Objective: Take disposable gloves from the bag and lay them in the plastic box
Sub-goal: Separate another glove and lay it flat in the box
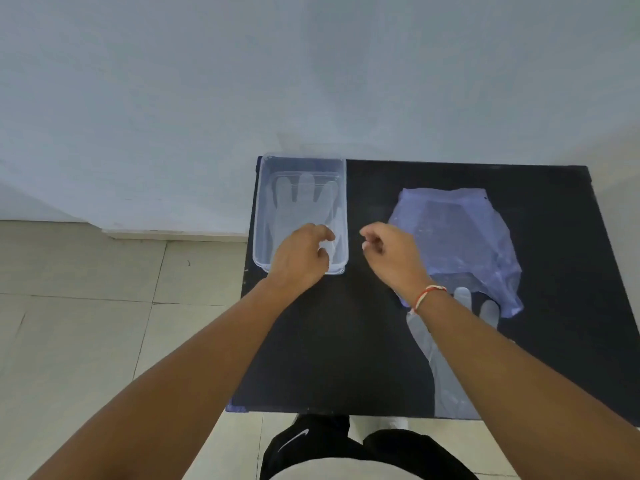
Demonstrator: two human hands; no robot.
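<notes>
Looking down at the black table [363, 341], we see a clear plastic box [260, 216] at its ten o'clock corner, with a see-through glove [304, 206] laid flat inside, fingers pointing to twelve o'clock. Our left hand [301, 254] sits over the near end of the box, its fingers curled and pinching the glove's cuff end; the film is so thin that we cannot be sure how much of it the fingertips have caught.

Our right hand [391, 252] hangs just beside the box at its three o'clock side, loosely curled with thumb and forefinger close together, and it seems to have nothing in it. A red and white thread band [427, 295] circles that wrist.

At two o'clock on the table lies the crumpled bluish bag [464, 237], flattened against the surface. A second glove [436, 358] lies on the table at the bag's six o'clock edge, its fingers partly under our right forearm and its cuff reaching the near table edge. Pale floor tiles [86, 323] show at nine o'clock.
</notes>
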